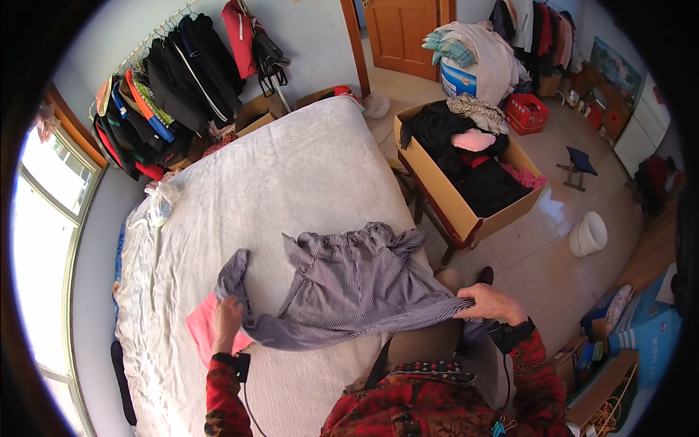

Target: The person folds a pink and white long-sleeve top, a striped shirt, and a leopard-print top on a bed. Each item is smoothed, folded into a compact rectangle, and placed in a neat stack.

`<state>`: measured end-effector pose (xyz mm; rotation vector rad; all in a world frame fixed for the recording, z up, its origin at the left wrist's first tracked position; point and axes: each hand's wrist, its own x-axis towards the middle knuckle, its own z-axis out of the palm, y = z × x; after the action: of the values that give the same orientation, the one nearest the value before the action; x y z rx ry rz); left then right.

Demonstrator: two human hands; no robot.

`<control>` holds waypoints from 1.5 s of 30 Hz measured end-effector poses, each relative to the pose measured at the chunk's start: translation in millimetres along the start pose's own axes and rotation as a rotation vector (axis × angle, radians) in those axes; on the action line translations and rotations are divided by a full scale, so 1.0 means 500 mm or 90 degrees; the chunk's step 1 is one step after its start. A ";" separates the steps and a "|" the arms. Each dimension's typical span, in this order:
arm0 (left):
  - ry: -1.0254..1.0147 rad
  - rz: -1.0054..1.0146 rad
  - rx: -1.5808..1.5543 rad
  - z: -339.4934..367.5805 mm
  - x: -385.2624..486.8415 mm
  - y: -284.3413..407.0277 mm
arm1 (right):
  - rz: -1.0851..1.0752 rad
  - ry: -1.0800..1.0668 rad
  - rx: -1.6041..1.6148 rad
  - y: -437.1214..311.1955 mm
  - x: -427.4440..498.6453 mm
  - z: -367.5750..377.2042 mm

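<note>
A grey-and-white striped garment (360, 284) with a gathered, ruffled edge lies spread on the bed's white cover (284, 169), its near part hanging over the bed's right side by the person's lap. My left hand (228, 322) grips a long striped end of it, which rises and folds beyond the fingers. Under that hand lies a pink cloth (202, 322). My right hand (486, 306) pinches the garment's near right corner between thumb and fingers, and some striped fabric hangs below.
Right of the bed, a cardboard box (442, 180) full of clothes rests on a wooden stand. A white bucket (588, 235) and a small folding stool (579, 166) stand on the tiled floor. A plastic bag (163, 202) lies at the bed's left. Clothes (185, 71) hang along the wall.
</note>
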<state>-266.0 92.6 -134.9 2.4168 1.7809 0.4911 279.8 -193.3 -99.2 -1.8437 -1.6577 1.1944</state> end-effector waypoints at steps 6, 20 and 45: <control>0.014 0.121 -0.142 0.146 0.116 0.231 | -0.044 -0.026 0.026 -0.041 0.026 0.033; -0.159 -0.155 -0.608 0.252 0.107 0.222 | -0.010 -0.099 -0.012 -0.032 0.108 0.123; 0.003 0.238 -0.100 0.261 0.024 0.326 | -0.282 0.402 -0.071 -0.140 0.438 0.141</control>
<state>-72.9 67.6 -212.1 2.6379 1.2348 0.6414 167.9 11.2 -158.6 -1.5612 -1.6358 0.2956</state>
